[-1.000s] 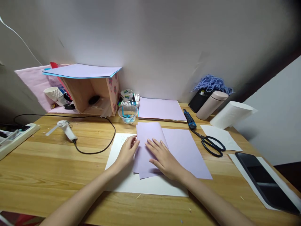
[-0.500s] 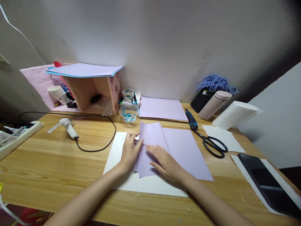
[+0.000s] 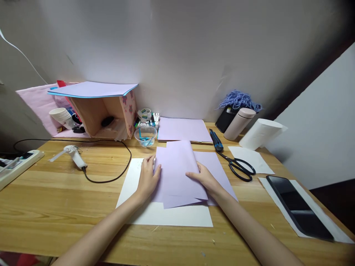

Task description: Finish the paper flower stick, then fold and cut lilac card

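Observation:
A sheet of light purple paper (image 3: 177, 170) is bent over on itself, its right side rounded and its lower layers spread apart at the front. My left hand (image 3: 147, 178) is at the paper's left edge, thumb against the edge and fingers curled beside it. With the thumb on top and the fingers partly hidden behind the rounded side, my right hand (image 3: 205, 179) grips the bent part. More flat purple paper (image 3: 217, 170) extends to the right beneath it. Underneath lies a white sheet (image 3: 177, 218).
Behind the paper are a purple paper stack (image 3: 183, 129), a clear bowl (image 3: 145, 137) and markers (image 3: 152, 120). On the right are a utility knife (image 3: 216, 140), black-handled scissors (image 3: 240, 168) and a phone (image 3: 299, 207). A corded glue gun (image 3: 74, 157) lies left, near an open box (image 3: 102, 114).
My right hand has gone from lying flat on the folded paper to gripping its right side. The folded layers have shifted and fanned out. The view has moved slightly.

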### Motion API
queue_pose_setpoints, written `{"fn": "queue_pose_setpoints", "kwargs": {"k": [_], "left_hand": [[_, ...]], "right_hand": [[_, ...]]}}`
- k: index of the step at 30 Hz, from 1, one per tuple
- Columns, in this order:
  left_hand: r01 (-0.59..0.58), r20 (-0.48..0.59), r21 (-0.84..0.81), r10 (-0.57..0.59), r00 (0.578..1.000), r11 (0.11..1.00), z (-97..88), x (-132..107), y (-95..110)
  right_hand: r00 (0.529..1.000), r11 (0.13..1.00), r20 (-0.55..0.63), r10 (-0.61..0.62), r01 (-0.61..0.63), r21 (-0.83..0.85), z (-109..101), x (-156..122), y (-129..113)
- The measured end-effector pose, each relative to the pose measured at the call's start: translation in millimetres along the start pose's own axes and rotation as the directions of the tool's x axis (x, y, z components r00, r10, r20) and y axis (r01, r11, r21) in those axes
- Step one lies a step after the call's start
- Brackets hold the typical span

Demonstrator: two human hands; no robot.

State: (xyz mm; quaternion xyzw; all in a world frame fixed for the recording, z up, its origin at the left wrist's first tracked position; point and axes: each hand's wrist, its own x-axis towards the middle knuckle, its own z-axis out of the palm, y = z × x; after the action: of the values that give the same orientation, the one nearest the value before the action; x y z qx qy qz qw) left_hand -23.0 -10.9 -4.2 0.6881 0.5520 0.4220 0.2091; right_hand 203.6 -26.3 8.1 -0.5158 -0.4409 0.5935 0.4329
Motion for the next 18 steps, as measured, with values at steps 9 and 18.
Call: {"fn": "queue_pose_setpoints", "kwargs": {"k": [9,18], "left_hand": [[0.500,0.540,-0.508,-0.192,0.819,0.701,25.8,37,41],[0.619,0.660,-0.567,-0.150,0.736,0.543,38.2,42,26]], "right_hand": [[0.999,0.964,0.032,0.036,-0.043,0.262,-21,3,0],[0.996,0.968,0.037,0.077,-0.084,0.238,-33,11,-5]]}}
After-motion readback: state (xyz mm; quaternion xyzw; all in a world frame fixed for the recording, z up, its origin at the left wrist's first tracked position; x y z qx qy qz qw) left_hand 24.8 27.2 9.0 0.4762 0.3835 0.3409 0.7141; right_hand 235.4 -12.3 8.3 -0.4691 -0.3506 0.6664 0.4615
